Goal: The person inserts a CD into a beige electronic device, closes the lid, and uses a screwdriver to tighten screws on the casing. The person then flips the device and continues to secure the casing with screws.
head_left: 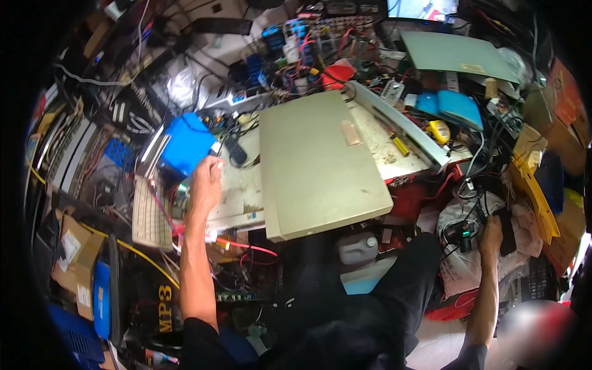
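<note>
As a beige case [317, 166] lies between them, the left hand [208, 171] and right hand [491, 234] stand well apart

The case, broad and flat, rests on the white table [237, 187], its near edge overhanging the table's near side. Left of the case, the grip of the left hand is curled, fingers drawn together; whether anything is clamped in it cannot be told. Farther left of the case, just beyond this hand, lies a blue box [188, 148]; close to the case's left edge is a black remote control [235, 150]. Right of the case, on its near side, the right hand is beside a small black device [465, 242] showing a green light and a dark flat object [507, 231], both over a white plastic bag [457, 274]. Its grip is partly hidden, so whether it is apart or clamped on something cannot be told. Well left of the case, a pale keyboard [152, 213] is tilted steeply. Along the case's right side run a yellow-handled tool [399, 145] and a long grey panel [398, 120], with a yellow tape measure [438, 131] just past them.
</note>
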Tool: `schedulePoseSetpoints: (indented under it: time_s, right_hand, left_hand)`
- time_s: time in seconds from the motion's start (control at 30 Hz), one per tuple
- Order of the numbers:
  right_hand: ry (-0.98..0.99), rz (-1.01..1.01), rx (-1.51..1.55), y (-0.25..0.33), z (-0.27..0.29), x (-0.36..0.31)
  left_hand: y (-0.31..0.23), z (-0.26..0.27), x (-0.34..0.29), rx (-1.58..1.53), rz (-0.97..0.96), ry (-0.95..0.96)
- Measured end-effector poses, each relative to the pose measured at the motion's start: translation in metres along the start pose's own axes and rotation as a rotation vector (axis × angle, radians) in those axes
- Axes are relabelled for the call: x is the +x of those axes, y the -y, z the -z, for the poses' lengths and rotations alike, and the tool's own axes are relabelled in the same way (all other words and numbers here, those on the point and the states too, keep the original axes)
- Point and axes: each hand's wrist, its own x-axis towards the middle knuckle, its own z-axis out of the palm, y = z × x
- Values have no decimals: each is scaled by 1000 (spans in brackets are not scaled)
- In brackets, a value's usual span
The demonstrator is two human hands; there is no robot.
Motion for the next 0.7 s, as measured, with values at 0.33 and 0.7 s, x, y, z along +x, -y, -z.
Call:
schedulePoseSetpoints:
  time_s: [0.33,0.7]
  right_hand:
    - [-368,-73,687,107,189,-87]
    - [137,22,1869,243,168,-188]
  left_hand:
    - [-116,42,-157,-1258,337,-94]
    - [-158,-67,-247,-2062,954,306]
